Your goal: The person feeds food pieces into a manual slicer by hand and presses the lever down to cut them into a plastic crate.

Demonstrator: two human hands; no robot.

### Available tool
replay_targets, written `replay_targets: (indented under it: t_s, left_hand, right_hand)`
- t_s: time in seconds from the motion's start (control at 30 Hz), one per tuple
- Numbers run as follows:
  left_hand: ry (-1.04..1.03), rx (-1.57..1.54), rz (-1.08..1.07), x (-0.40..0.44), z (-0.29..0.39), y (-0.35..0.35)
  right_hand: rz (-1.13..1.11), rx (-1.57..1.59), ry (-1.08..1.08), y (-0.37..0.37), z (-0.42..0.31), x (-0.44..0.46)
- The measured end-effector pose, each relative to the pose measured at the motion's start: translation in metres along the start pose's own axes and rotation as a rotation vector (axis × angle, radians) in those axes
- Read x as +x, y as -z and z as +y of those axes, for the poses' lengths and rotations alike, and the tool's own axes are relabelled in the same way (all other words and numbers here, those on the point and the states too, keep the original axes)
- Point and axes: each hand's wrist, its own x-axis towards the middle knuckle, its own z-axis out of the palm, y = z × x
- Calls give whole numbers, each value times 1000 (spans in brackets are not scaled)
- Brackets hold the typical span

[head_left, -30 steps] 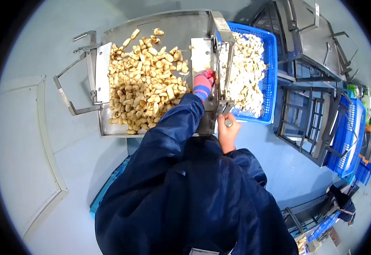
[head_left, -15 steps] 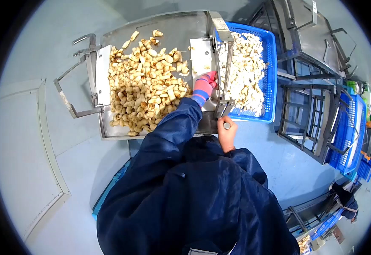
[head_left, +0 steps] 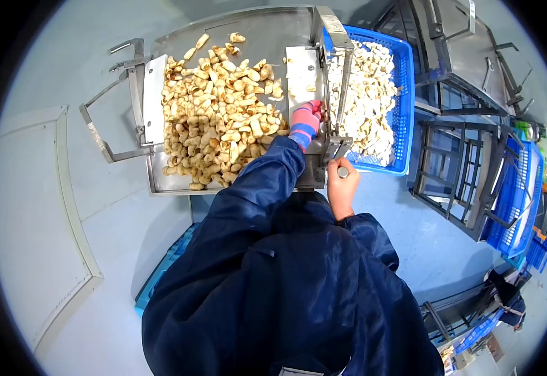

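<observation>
My left hand, in a pink and blue striped glove, is closed at the near end of a white board, beside the cutter frame. Its fingertips are partly hidden, and what they pinch cannot be made out. My bare right hand is wrapped around the round-ended handle of a hinged metal cutter arm. Left of my gloved hand, a heap of whole pale mushrooms with brownish ends lies on a metal tray. Pale slices fill a blue basket beyond the cutter.
Another white board and metal bracket are at the tray's left end. Metal racks and cutters stand on the right, with more blue baskets. A teal crate sits low at the left.
The view has shifted slightly, so the tray and basket appear higher and a little right. The handle in my right hand has risen slightly. My left hand stays by the cutter frame.
</observation>
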Motion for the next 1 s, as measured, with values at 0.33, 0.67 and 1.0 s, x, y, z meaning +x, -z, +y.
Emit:
replay_targets:
  t_s: [0.33,0.67,1.0]
  left_hand:
    - [67,311,43,1,34,-10]
    - [-1,550,-412,25,142,44]
    - [-163,1050,-119,49,102,145]
  right_hand:
    - [-25,-10,48,-4,40,-11]
    - [-2,-14,37,0,38,-9]
    - [-19,9,78,-3,41,-8]
